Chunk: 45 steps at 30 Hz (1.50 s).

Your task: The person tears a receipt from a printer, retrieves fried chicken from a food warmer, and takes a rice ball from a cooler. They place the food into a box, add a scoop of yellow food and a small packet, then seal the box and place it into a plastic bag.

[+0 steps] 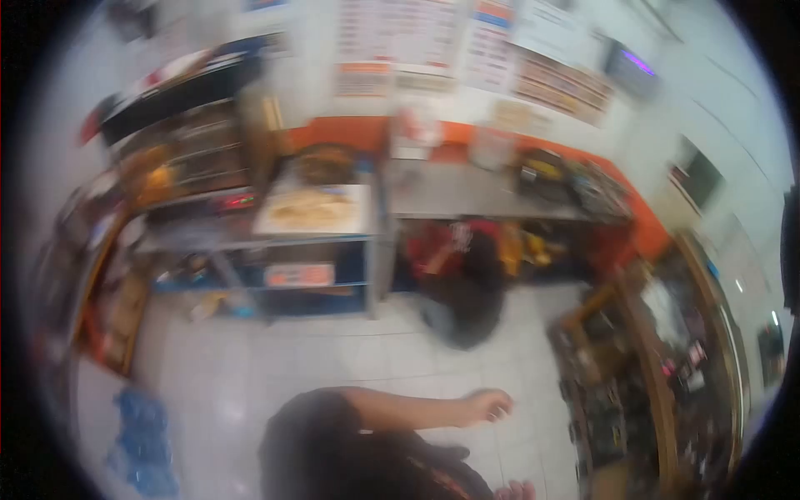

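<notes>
My left arm stretches across the lower middle of the head view, and its hand (487,407) is held over the tiled floor with the fingers curled in. Nothing shows between those fingers, though the picture is blurred. At the bottom edge, only the fingers of my right hand (515,490) come into view; the rest is cut off. Neither hand touches furniture. My dark shirt (375,458) fills the bottom centre.
A table (362,218) bears a white board (360,196) with pale pieces. Right of it, a dark rounded shape with red (471,287) sits before a metal counter (475,196). An oven-like unit (200,150) stands left, a wooden shelf (646,358) right, blue plastic (143,442) lower left.
</notes>
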{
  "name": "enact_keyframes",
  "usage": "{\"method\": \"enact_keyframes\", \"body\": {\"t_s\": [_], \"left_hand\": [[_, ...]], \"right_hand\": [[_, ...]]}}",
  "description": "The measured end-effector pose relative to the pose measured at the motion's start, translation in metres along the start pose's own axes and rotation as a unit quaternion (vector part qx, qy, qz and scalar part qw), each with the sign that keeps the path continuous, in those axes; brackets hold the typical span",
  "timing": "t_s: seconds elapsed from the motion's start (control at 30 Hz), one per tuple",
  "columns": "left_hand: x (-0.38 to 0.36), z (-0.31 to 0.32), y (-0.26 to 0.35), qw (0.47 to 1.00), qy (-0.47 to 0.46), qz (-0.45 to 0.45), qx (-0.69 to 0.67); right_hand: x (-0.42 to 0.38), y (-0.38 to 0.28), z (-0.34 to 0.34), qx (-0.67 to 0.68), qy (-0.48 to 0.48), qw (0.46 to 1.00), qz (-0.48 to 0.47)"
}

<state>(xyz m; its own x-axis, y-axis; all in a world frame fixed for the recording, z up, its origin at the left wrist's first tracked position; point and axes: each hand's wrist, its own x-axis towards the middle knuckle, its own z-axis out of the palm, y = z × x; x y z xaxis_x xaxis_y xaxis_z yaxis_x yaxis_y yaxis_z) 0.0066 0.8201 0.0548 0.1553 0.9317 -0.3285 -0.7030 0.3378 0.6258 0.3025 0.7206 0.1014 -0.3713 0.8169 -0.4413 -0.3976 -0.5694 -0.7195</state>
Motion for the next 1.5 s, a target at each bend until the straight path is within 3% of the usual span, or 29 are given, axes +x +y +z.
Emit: {"method": "enact_keyframes", "body": {"t_s": [0.03,0.1,0.17,0.23,0.27,0.33,0.43,0.53,0.63,0.83,0.9,0.97,1.03,1.1,1.13,1.2,1.33,1.43,1.5], "left_hand": [[0.022,0.006,-0.006,1.000,0.024,-0.009,0.009],[0.073,0.012,-0.028,0.996,0.069,0.011,-0.053],[0.100,0.044,-0.058,0.981,0.152,0.030,-0.117],[0.138,0.037,-0.097,0.994,0.048,-0.061,-0.081],[0.165,0.059,-0.081,0.993,0.022,-0.106,-0.043],[0.202,0.098,-0.061,0.999,0.034,-0.015,0.001],[0.266,0.110,-0.038,0.977,0.133,0.059,0.154],[0.354,0.122,-0.031,0.975,0.198,0.043,0.091],[0.452,0.155,-0.025,0.974,0.187,0.067,0.110],[0.625,0.251,-0.008,0.991,0.065,0.067,0.101],[0.672,0.281,-0.011,0.989,0.061,0.054,0.120],[0.705,0.308,-0.015,0.986,0.059,0.044,0.152],[0.737,0.336,-0.017,0.983,-0.003,0.036,0.180],[0.766,0.361,-0.027,0.978,-0.024,0.022,0.208],[0.779,0.372,-0.035,0.972,-0.044,0.011,0.231],[0.803,0.393,-0.055,0.970,-0.035,0.006,0.240],[0.830,0.432,-0.100,0.971,0.044,-0.002,0.233],[0.839,0.459,-0.138,0.974,0.121,-0.031,0.188],[0.842,0.486,-0.155,0.969,0.114,-0.051,0.214]], "right_hand": [[0.017,-0.018,-0.003,0.025,0.042,0.998,-0.034],[0.051,-0.065,-0.011,0.028,-0.018,0.991,-0.132],[0.067,-0.138,-0.010,-0.063,0.090,0.979,-0.173],[0.084,-0.188,-0.048,-0.025,0.095,0.968,-0.232],[0.090,-0.222,-0.059,-0.017,0.129,0.963,-0.237],[0.109,-0.267,-0.103,-0.025,0.169,0.952,-0.254],[0.144,-0.311,-0.140,-0.065,0.207,0.940,-0.265],[0.184,-0.360,-0.174,-0.054,0.229,0.930,-0.281],[0.230,-0.409,-0.200,-0.041,0.252,0.919,-0.299],[0.334,-0.499,-0.280,-0.024,0.333,0.897,-0.291],[0.365,-0.515,-0.328,-0.086,0.361,0.877,-0.304],[0.401,-0.519,-0.396,-0.082,0.417,0.862,-0.277],[0.439,-0.519,-0.471,-0.075,0.468,0.842,-0.255],[0.471,-0.522,-0.551,-0.245,0.561,0.771,-0.175],[0.487,-0.524,-0.587,-0.244,0.559,0.774,-0.170],[0.515,-0.533,-0.642,-0.403,0.599,0.675,-0.151],[0.551,-0.573,-0.688,-0.392,0.594,0.696,-0.102],[0.572,-0.592,-0.708,-0.463,0.584,0.665,-0.043],[0.574,-0.614,-0.700,-0.450,0.576,0.676,-0.092]]}}
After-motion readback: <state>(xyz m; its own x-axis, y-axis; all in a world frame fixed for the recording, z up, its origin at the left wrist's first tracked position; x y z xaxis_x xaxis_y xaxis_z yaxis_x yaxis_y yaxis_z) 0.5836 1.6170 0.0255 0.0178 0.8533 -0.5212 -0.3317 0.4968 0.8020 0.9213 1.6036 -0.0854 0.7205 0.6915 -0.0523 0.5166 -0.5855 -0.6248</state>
